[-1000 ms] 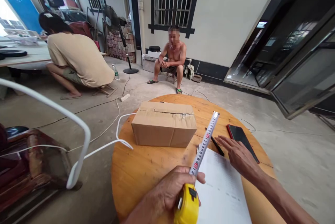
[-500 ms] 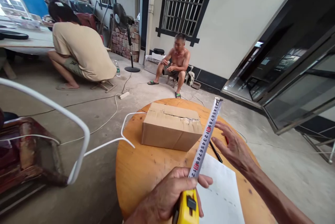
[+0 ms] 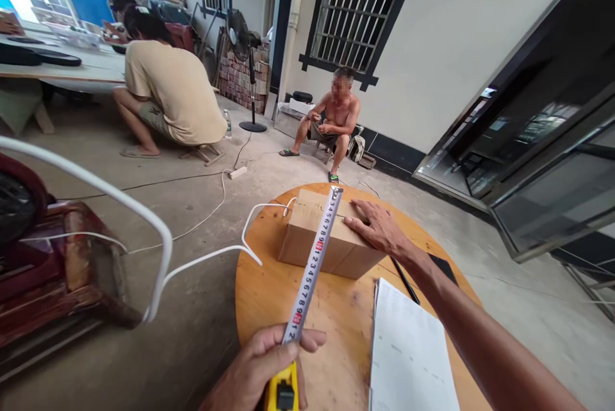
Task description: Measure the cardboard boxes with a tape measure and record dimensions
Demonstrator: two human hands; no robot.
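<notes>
My left hand (image 3: 262,363) grips a yellow tape measure (image 3: 281,392) at the bottom edge, its white blade (image 3: 312,264) run out up and forward so the tip hangs over the near left part of a taped cardboard box (image 3: 327,238). The box stands on a round wooden table (image 3: 269,289). My right hand (image 3: 379,228) lies flat on the box's top at its right end, fingers spread. A white sheet of paper (image 3: 410,353) lies on the table near me, with a black pen (image 3: 405,280) and a dark phone (image 3: 444,267) beside my right forearm.
A white cable (image 3: 225,251) runs off the table's left edge to the floor. A white curved tube (image 3: 120,200) and a worn red stool (image 3: 62,257) stand at left. Two people sit further back by a standing fan (image 3: 243,46). Glass doors (image 3: 552,174) at right.
My right hand has moved from the table beside the phone up onto the box top. The tape measure has swung left, its tip now over the box. The camera has shifted right.
</notes>
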